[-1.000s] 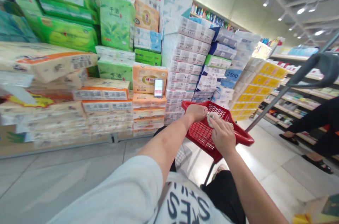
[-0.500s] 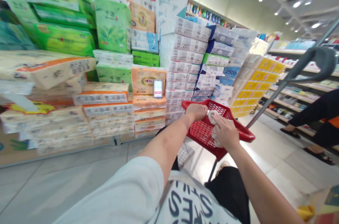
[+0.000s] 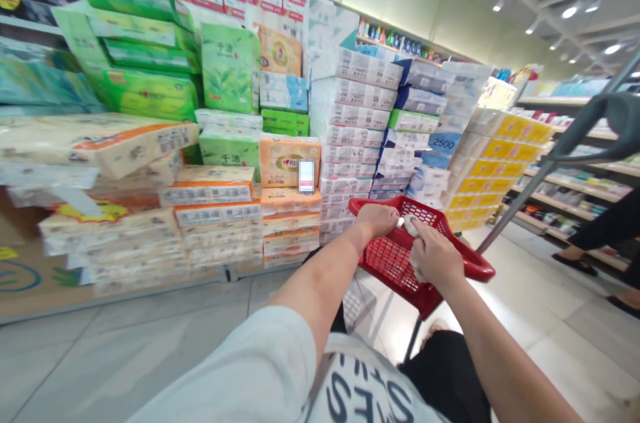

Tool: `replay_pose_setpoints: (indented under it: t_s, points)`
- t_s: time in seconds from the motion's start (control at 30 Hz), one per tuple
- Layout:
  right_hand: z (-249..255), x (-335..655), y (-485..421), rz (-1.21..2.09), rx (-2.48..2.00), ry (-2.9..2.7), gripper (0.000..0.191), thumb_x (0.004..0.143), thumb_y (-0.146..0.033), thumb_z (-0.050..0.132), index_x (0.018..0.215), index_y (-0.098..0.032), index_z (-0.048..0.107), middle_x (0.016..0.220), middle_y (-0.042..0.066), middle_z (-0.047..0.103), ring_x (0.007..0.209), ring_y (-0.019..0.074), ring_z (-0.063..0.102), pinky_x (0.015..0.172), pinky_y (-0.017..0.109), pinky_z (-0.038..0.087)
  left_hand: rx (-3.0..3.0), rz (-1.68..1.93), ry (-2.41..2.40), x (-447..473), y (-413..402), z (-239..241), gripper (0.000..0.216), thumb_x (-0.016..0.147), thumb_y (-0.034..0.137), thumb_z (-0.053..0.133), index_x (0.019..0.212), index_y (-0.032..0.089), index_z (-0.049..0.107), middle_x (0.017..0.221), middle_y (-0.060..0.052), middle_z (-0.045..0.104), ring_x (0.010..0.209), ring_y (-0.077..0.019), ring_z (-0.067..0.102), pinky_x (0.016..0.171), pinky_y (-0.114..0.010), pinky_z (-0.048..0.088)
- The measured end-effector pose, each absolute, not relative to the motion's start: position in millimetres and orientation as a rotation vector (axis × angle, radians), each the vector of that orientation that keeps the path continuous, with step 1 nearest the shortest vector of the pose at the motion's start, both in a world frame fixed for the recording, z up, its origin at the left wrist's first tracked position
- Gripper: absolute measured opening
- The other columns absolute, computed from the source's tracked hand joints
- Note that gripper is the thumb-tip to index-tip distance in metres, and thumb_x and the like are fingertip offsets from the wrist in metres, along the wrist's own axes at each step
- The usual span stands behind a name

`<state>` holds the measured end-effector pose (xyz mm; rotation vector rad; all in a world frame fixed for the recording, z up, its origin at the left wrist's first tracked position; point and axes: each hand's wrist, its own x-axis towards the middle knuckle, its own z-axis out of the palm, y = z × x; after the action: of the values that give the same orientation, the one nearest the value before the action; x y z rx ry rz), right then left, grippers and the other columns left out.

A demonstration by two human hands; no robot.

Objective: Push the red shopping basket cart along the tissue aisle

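Note:
A red plastic shopping basket (image 3: 393,262) with mesh sides is in front of me, tilted in the head view. My left hand (image 3: 379,220) is in a fist at its near left side and seems to grip a red bar or rim there; the fingers' inner side is hidden. Close beside it, my right hand (image 3: 437,255) holds a crumpled white tissue or cloth (image 3: 416,263) against the basket, with the index finger pointing toward the left hand. Part of the white piece shows above the fingers, the rest below the palm.
A grey pole with a looped handle (image 3: 595,120) rises at the basket's right. Tissue packs (image 3: 290,163) are stacked along the left and ahead, beside yellow-and-white packs (image 3: 510,156). A person's legs (image 3: 607,226) stand by shelves at the right.
The view has shifted a little, so basket, hands and stacks appear slightly lower and farther right. Both hands keep about the same hold, and the white tissue or cloth stays in my right hand.

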<state>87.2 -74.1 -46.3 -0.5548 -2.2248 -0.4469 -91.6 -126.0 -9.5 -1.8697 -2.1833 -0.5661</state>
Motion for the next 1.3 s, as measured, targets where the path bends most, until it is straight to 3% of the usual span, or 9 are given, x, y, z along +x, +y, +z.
replay_pose_setpoints:
  t_s: [0.17,0.33,0.53,0.67,0.9,1.13,1.3]
  points:
    - [-58.0,87.0,-80.3,-0.606,-0.569,-2.102,0.041,0.088,-0.025,0.047,0.128,-0.022,0.055,0.133,0.010,0.055,0.115,0.0264,0.054,0.098,0.042,0.038,-1.889,-0.539,-2.153,-91.6,-124.3,-7.9,0.042,0.095,0.036,0.026,0.100,0.030,0.068,0.102,0.002,0.071,0.092,-0.0175,0.065,0.078,-0.029,0.049]
    - [-53.9,90.5,-72.3,-0.521,-0.546,-2.171,0.041,0.092,-0.028,0.043,0.131,-0.016,0.053,0.119,0.010,0.064,0.108,0.0216,0.059,0.091,0.033,0.043,-1.889,-0.549,-2.155,-89.5,-125.6,-5.4,0.040,0.094,0.034,0.029,0.097,0.027,0.069,0.100,0.001,0.071,0.090,-0.0182,0.066,0.075,-0.028,0.050]
    - [-55.8,87.4,-78.4,-0.639,-0.605,-2.066,0.039,0.092,-0.026,0.044,0.125,-0.013,0.057,0.126,0.013,0.060,0.122,0.0270,0.050,0.100,0.040,0.037,-1.869,-0.554,-2.184,-88.3,-125.2,-5.7,0.039,0.095,0.035,0.030,0.103,0.028,0.068,0.102,0.001,0.071,0.091,-0.0176,0.066,0.077,-0.027,0.049]
    - [-47.6,86.3,-74.1,-0.586,-0.611,-2.141,0.039,0.092,-0.027,0.043,0.127,-0.016,0.057,0.116,0.010,0.066,0.122,0.0260,0.049,0.100,0.039,0.037,-1.869,-0.546,-2.184,-88.5,-125.2,-5.1,0.039,0.095,0.036,0.031,0.102,0.028,0.068,0.101,0.000,0.071,0.091,-0.0172,0.066,0.077,-0.027,0.049]
    - [-57.6,87.1,-82.1,-0.609,-0.609,-2.109,0.044,0.092,-0.022,0.041,0.135,-0.016,0.049,0.138,0.011,0.050,0.124,0.0264,0.048,0.100,0.040,0.039,-1.891,-0.552,-2.160,-88.8,-124.4,-5.4,0.040,0.094,0.034,0.031,0.098,0.027,0.069,0.100,0.000,0.071,0.090,-0.0180,0.066,0.074,-0.027,0.050]
    - [-40.6,89.2,-73.5,-0.511,-0.631,-2.205,0.042,0.094,-0.032,0.038,0.130,-0.017,0.054,0.118,0.010,0.065,0.102,0.0204,0.063,0.084,0.031,0.048,-1.887,-0.545,-2.159,-88.4,-126.2,-4.3,0.039,0.095,0.034,0.031,0.103,0.027,0.069,0.101,0.000,0.071,0.091,-0.0170,0.065,0.077,-0.026,0.049]
    - [-48.9,88.3,-80.7,-0.589,-0.661,-2.138,0.044,0.092,-0.031,0.044,0.133,-0.018,0.051,0.133,0.011,0.055,0.116,0.0266,0.053,0.093,0.038,0.042,-1.882,-0.555,-2.167,-89.3,-124.0,-6.1,0.040,0.095,0.035,0.030,0.102,0.028,0.069,0.102,0.000,0.071,0.091,-0.0176,0.066,0.077,-0.027,0.049]
